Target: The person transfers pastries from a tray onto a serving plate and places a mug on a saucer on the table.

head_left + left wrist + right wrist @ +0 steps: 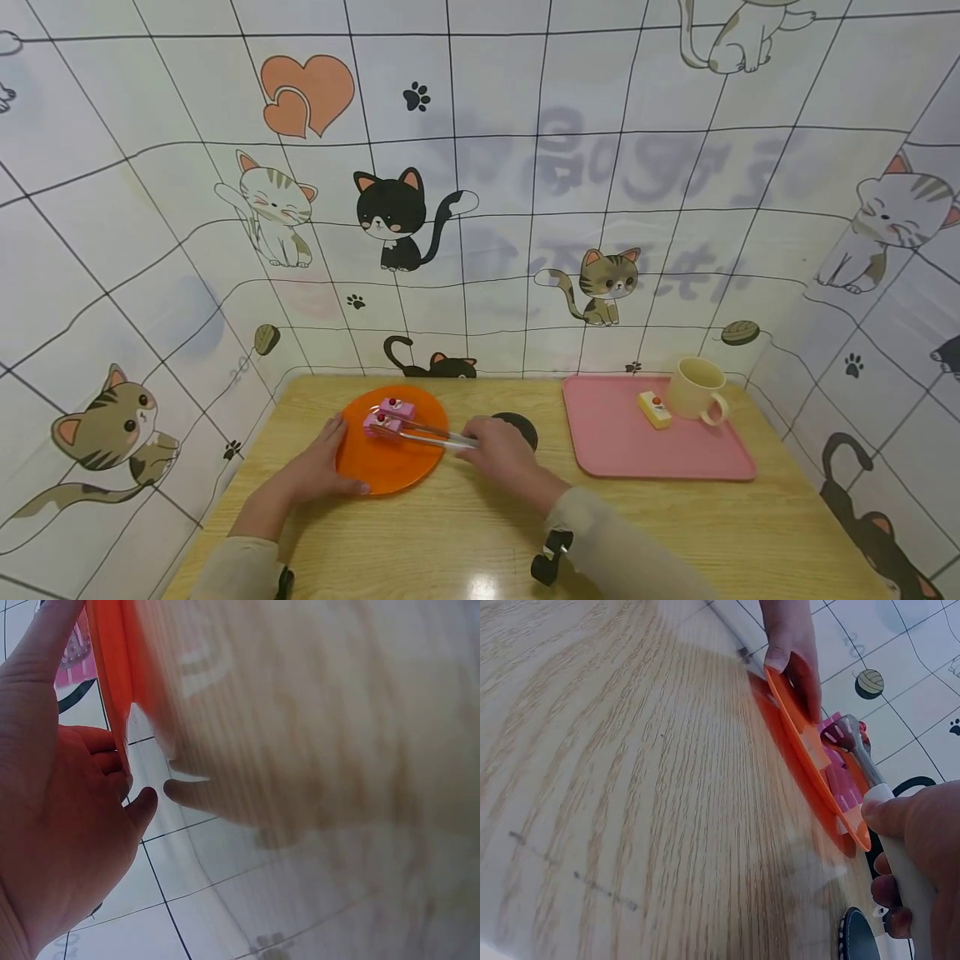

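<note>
My left hand [318,462] grips the left rim of an orange plate [405,475], thumb at the near edge and fingers at the far side. Two pink toy cake pieces [397,408], each with a red dot on top, sit side by side on the plate. My right hand [498,458] holds metal tongs [431,437] with a white handle [906,877]. The tongs reach in from the right, their tips at the nearer pink piece. In the right wrist view the tong head overlaps the pink pieces; whether it pinches one I cannot tell.
A pink tray [622,450] lies at the right of the wooden table [420,550], bearing a yellow toy cake piece [656,410] and a pale yellow mug [693,387]. A round black object [521,427] sits just behind my right hand. A cat-patterned sheet [495,192] encloses the table.
</note>
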Demonstrator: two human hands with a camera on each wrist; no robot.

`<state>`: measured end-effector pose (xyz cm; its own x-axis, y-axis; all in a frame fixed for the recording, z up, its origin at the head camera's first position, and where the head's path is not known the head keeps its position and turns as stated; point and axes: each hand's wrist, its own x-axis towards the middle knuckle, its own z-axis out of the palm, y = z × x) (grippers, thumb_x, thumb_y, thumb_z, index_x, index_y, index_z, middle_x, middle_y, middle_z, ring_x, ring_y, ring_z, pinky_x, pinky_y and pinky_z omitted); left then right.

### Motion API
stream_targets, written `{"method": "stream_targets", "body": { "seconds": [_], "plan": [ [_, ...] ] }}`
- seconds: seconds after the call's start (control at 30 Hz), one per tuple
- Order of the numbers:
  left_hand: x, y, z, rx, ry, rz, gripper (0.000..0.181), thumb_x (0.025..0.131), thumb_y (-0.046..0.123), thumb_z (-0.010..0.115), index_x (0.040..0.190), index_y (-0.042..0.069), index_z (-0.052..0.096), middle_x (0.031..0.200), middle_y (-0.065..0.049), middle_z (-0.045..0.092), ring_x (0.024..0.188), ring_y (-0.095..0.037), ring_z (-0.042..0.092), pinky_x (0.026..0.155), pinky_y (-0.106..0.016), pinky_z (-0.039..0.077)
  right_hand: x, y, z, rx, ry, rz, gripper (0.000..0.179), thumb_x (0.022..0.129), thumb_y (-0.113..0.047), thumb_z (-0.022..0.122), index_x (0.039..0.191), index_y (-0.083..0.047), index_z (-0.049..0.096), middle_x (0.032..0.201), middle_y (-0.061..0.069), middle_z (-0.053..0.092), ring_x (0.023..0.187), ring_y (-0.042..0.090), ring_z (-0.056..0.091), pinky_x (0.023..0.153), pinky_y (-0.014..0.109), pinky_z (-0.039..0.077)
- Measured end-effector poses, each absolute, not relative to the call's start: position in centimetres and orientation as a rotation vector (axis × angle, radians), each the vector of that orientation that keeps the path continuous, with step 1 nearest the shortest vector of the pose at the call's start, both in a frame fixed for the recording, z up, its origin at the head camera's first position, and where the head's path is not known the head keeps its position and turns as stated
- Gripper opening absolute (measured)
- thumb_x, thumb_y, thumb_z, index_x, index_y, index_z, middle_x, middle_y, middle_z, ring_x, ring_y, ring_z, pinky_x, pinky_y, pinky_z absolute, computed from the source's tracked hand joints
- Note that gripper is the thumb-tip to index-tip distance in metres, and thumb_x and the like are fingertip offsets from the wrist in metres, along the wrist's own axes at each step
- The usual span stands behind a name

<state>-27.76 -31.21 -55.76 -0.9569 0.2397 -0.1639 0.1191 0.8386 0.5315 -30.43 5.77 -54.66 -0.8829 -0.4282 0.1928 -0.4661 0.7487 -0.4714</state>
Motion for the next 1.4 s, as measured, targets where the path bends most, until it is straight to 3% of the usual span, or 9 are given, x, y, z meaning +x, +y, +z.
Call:
{"method": "stream_targets", "body": {
  "seconds": [0.67,1.4],
  "plan": [
    [-27.7,-31.1,-55.6,0.261,2.781,0.817,0.142,0.076,0.059,0.097,0.172,-0.009,0.018,0.181,-0.032,0.008,0.166,-0.056,0.008,0.129,-0.071,0.022,-31.2,2.6,-55.0,0.681,-2.930,0.845,0.020,0.096,-0.040,0.088,0.099,-0.021,0.081,0.086,-0.014,0.066,0.069,0.009,0.057,0.063,0.027,0.051],
    [-27.8,-31.2,-55.9,0.250,2.778,0.818,0.143,0.075,0.059,0.098,0.172,-0.009,0.019,0.181,-0.032,0.008,0.166,-0.056,0.008,0.129,-0.071,0.020,-31.6,2.5,-55.4,0.662,-2.975,0.810,0.020,0.096,-0.040,0.088,0.098,-0.024,0.078,0.087,-0.014,0.065,0.071,0.010,0.057,0.066,0.028,0.052]
  ]
}}
